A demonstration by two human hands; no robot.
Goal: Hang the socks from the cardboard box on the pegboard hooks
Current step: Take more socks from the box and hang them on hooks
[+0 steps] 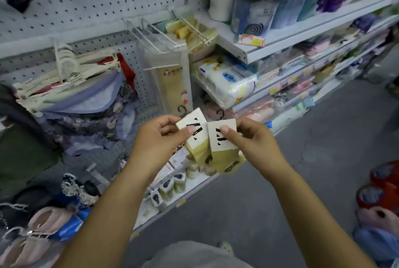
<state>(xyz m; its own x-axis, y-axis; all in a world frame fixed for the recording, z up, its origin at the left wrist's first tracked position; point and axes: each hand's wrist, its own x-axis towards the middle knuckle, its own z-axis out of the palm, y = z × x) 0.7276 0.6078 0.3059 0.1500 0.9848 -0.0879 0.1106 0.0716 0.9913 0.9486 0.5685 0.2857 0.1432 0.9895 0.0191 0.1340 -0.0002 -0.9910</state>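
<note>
while both hands are up in front of the shelves, the left hand [159,136] pinches the card top of one yellow sock pack [194,123], thumb on the front and fingers curled behind. right hand [252,140] pinches a second sock pack [220,141] the same way. the packs touch, cards side by side with edges overlapping, socks hanging below. each card has a small dark hanger loop [182,109] on top, blurry. bare wire hooks [155,34] stick out of the pegboard [75,8], further off and higher than the hands. cardboard box not in view.

risks, my read: both grips are only on the card, so a pack could slip and drop to the floor [302,159] on the reach. the packs are pressed together, so the loops or socks may snag when separated. the loop is tiny and the hook long, so it is easy to miss the tip. the bagged goods [170,77] hung on the next hook could get knocked.
</note>
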